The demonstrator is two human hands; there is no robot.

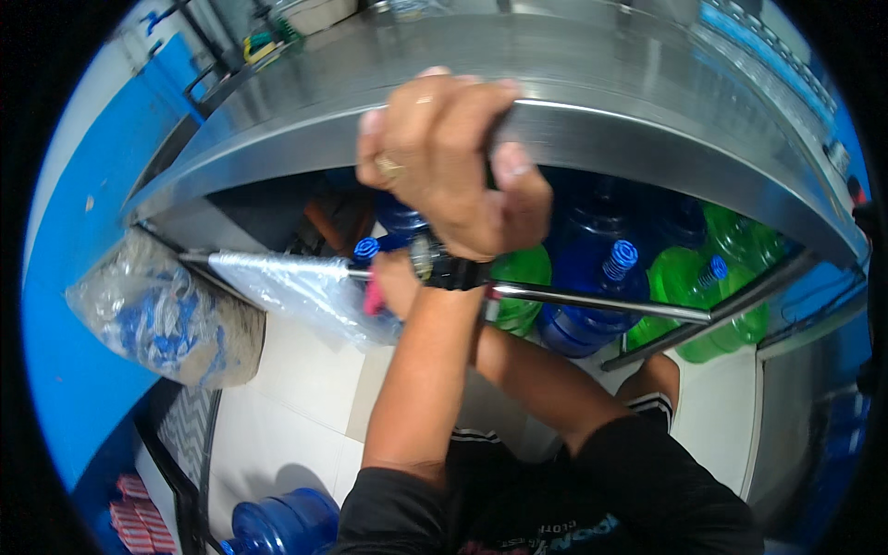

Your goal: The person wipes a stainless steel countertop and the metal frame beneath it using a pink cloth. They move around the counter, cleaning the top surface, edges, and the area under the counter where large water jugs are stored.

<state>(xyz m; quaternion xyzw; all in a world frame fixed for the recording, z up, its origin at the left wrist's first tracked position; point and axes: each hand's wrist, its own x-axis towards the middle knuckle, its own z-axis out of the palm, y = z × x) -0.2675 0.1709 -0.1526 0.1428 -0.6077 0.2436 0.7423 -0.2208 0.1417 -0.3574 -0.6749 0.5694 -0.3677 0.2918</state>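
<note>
1. Steel counter [638, 143] ahead: my left hand [446, 162] holds its near edge, fingers curled over.
2. My right hand [398, 280] is underneath, beside a pink item [374, 296]; its grip I cannot tell.
3. Blue jugs [578, 326] and green jugs [710, 346] stand beneath, near a metal rail [592, 298].

The front edge of the steel surface [610, 139] is overlapped by the left grip [451, 162]. The right grip [396, 282] is partly hidden by the watched left wrist [451, 268]; a pink item [373, 296] is seen beside it. Blue jugs [587, 328] and green jugs [680, 277] are crossed by a metal bar [601, 303], over which clear plastic [296, 287] is draped.
</note>
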